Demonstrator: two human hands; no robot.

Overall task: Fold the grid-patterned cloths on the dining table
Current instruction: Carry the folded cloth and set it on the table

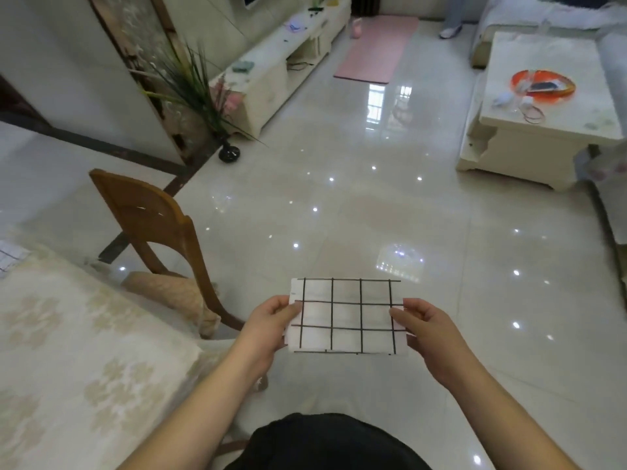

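**Folded grid cloth held up over the floor**

While I watch from the head camera, a folded grid-patterned cloth (346, 316) sits in mid-air between both hands, clear of the dining table (68, 351) at my left. It is a flat white rectangle crossed by thin black lines, with crisp straight edges and layered fabric showing at its left side. My left hand (263, 330) pinches the left edge, thumb on top and fingers beneath; my right hand (429, 334) is closed the same way on the right edge, so both are clamped on the cloth.

The dining table wears a cream covering with a pale woven floral pattern, and a bit of another gridded cloth (10, 257) peeks in at its far left edge. A curved wooden chair (152, 218) with a cushion stands just beside the table. Glossy pale tiles (373, 215) reflect ceiling lights. On the white coffee table (543, 106) at right, an orange-rimmed tray (543, 84) holds what looks like a phone. A pink mat (376, 49) lies farther off, and a spiky green plant (193, 86) rises near the wall.
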